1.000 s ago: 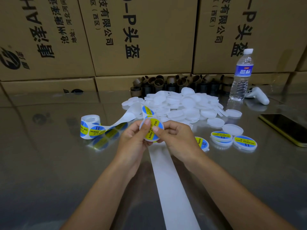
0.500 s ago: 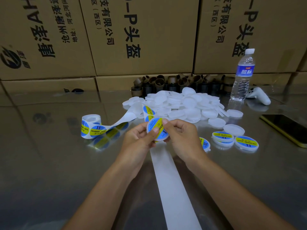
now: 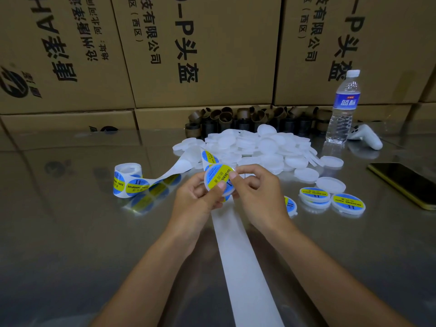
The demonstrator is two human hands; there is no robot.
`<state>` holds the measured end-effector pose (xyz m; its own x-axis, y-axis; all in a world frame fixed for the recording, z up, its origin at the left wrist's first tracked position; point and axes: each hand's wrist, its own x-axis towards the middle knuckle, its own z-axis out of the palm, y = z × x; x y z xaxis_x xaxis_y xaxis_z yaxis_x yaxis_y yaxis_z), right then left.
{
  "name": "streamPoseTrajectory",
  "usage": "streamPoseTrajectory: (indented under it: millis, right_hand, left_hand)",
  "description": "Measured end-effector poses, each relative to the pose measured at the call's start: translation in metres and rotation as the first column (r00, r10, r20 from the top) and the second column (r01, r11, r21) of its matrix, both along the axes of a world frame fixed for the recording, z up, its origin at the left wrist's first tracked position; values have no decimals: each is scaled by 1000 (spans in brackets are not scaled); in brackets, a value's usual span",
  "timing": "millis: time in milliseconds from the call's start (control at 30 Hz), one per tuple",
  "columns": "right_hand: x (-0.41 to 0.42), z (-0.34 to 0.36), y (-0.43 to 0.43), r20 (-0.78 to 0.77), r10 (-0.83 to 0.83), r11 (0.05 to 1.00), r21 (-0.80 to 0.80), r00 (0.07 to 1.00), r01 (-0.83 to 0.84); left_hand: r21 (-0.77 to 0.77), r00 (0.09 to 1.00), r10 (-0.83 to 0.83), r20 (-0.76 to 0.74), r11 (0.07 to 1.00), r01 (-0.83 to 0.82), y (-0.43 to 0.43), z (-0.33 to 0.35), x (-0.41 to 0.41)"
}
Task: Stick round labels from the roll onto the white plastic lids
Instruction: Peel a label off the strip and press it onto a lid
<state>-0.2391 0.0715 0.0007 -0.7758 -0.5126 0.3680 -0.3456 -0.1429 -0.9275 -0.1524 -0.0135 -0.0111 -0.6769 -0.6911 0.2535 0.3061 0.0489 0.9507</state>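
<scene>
1. The left hand (image 3: pixel 198 199) is raised over the middle of the bench (image 3: pixel 59 232). Its fingers curl behind a white lid (image 3: pixel 219 172) and its thumb presses on the lid's blue-and-yellow label (image 3: pixel 212 179)
2. The right hand (image 3: pixel 257 197) pinches the same lid at its right rim, thumb tip on the label and the other fingers curled behind. The lid is tilted towards the camera and held clear of the bench
3. The bench is shiny metal that mirrors what stands on it. Brown printed cartons (image 3: pixel 200 50) wall its far edge, with brown cardboard cores (image 3: pixel 247 116) crowded at their foot
4. Counted from the left:
   - one label roll (image 3: pixel 127 179), left of centre
   - one bare backing strip (image 3: pixel 240 267), running from under the hands to the near edge
   - one heap of bare lids (image 3: pixel 259 149), too many to count
   - three labelled lids (image 3: pixel 348 202) showing their faces, right of the hands
   - one water bottle (image 3: pixel 343 109)
   - one white controller (image 3: pixel 365 136)
   - one phone (image 3: pixel 405 182), by the right edge
</scene>
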Motion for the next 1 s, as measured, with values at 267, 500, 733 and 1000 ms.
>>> streamPoseTrajectory:
  millis: [267,500,733,1000]
  right_hand:
    - [3,-2,2,-73,180,983,49,981,-177]
    - [-1,0,2,-44,179,983,47,983,-177]
    - [-12,3,3,-72,66,998,3,995,-66]
    - [-61,1,31,-207,-443,861,173,872,478]
  left_hand:
    - [97,999,27,-41,995,-23,-3,4,2]
    - [107,997,-13,-78,994,21,-2,3,2]
    - [143,996,-46,-82,988,57,-3,3,1]
    - [249,997,47,-69,968,-28,-7,4,-1]
